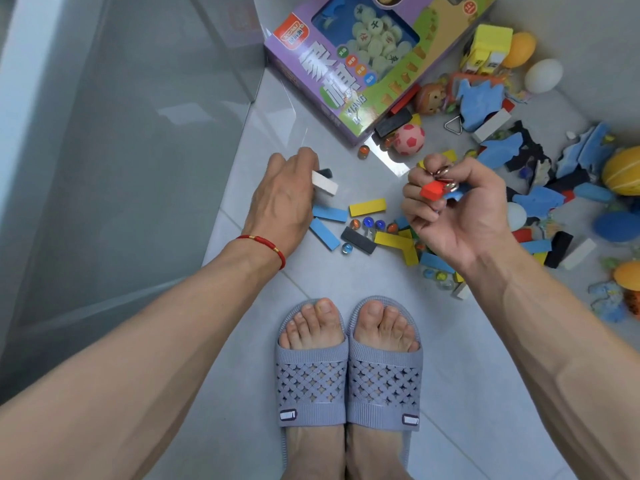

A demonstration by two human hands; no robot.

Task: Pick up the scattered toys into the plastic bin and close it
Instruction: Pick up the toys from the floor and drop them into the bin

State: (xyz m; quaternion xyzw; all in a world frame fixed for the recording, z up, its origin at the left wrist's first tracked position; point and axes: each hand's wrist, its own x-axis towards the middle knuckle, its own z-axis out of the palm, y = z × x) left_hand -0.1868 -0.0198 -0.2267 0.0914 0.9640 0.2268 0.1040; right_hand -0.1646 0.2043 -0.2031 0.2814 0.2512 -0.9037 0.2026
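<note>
Head view: the left hand (pixel 284 199) grips a white block (pixel 325 182) and a dark block (pixel 325 173), just right of the clear plastic bin (pixel 121 140). The right hand (pixel 453 206) is curled round a red block (pixel 432 190) and small metal pieces. More blocks (pixel 367 207) and marbles (pixel 368 222) lie on the floor (pixel 311 119) between the hands, a purple game box (pixel 349 67) beyond.
</note>
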